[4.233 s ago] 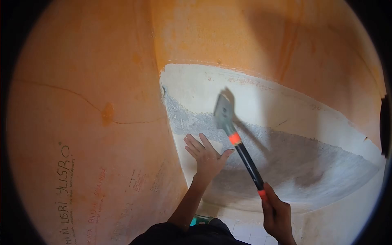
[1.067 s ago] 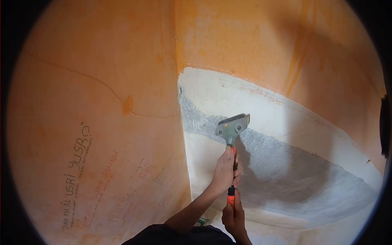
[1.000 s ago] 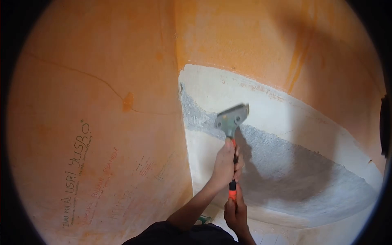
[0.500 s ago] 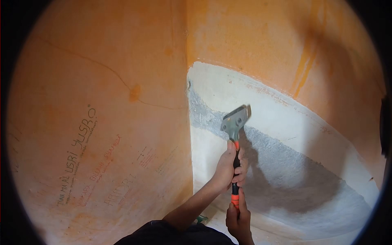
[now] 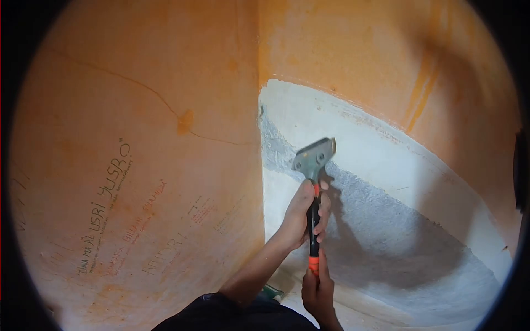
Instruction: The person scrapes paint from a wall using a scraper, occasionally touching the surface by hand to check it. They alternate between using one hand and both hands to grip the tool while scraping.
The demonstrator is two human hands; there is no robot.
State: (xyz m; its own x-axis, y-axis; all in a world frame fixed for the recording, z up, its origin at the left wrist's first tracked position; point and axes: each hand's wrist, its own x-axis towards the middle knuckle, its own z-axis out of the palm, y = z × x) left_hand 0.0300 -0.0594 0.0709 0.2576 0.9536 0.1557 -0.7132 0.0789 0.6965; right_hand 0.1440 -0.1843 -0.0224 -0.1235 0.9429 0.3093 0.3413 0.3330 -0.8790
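A long-handled scraper [image 5: 316, 160] with a wide grey-green head and a black and orange handle points up in front of the wall. My left hand [image 5: 302, 212] is wrapped round the upper handle, just below the head. Lower down, my right hand [image 5: 318, 289] grips the orange end of the handle, its index finger stretched along it. The scraper's head overlaps the boundary between a rough grey stripped patch [image 5: 381, 226] and the smooth white layer [image 5: 353, 135] above it.
Orange paint [image 5: 353, 44] covers the wall above the white layer. To the left, past the inside corner, stands another orange wall [image 5: 149, 110] with handwriting and a crack. A green object [image 5: 271, 292] shows low down beside my left sleeve. Shadows fall across the right side.
The scraper and both my hands have shifted slightly left and up over the wall, with the grip kept. The view has moved a little.
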